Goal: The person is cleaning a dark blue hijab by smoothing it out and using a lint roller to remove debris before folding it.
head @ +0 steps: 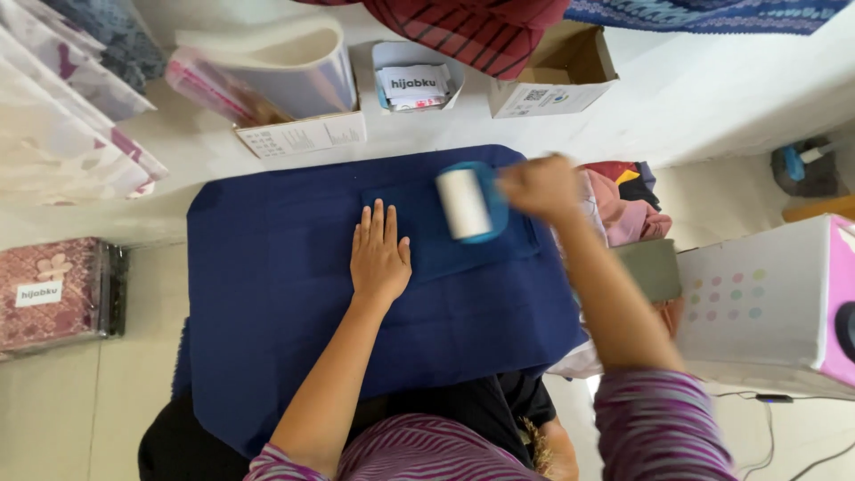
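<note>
A dark blue cloth [267, 276] is spread over a low surface in front of me. A smaller folded piece of the same blue fabric [427, 245] lies on top near its far edge. My left hand [379, 254] rests flat on the fabric, fingers apart, pressing it down. My right hand [541, 187] grips the handle of a lint roller [467, 203], which has a white roll and a blue frame. The roller lies on the folded fabric, just right of my left hand.
Cardboard boxes [548, 76] and a box with stacked plastic sleeves [285, 89] stand beyond the cloth. A pink packaged fabric [53, 294] lies on the floor at left. A white box with coloured dots [770, 298] and a pile of folded cloths [623, 205] sit at right.
</note>
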